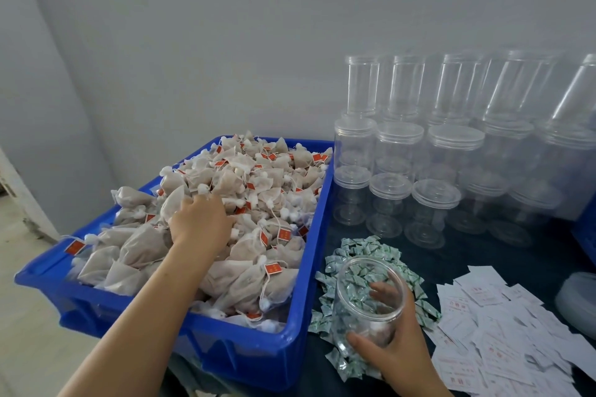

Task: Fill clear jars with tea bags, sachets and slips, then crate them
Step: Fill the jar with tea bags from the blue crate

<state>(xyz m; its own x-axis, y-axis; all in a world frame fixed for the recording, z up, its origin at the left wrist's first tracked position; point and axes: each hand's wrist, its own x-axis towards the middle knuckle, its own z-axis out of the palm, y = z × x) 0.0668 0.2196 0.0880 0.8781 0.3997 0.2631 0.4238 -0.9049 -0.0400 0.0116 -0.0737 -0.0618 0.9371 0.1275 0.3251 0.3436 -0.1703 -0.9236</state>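
A blue crate (309,267) on the left is heaped with tea bags (258,190) bearing red tags. My left hand (198,221) reaches into the heap, its fingers curled down among the bags. My right hand (392,348) grips an open clear jar (367,296), tilted toward the crate, above a pile of green-and-white sachets (374,251). White paper slips (503,342) with red print lie spread to the right of the sachets.
Rows of clear lidded jars (435,190) stand stacked against the grey wall at the back right. A stack of clear lids (580,296) sits at the right edge, with a second blue crate's corner (588,235) above it. The table has a dark cloth.
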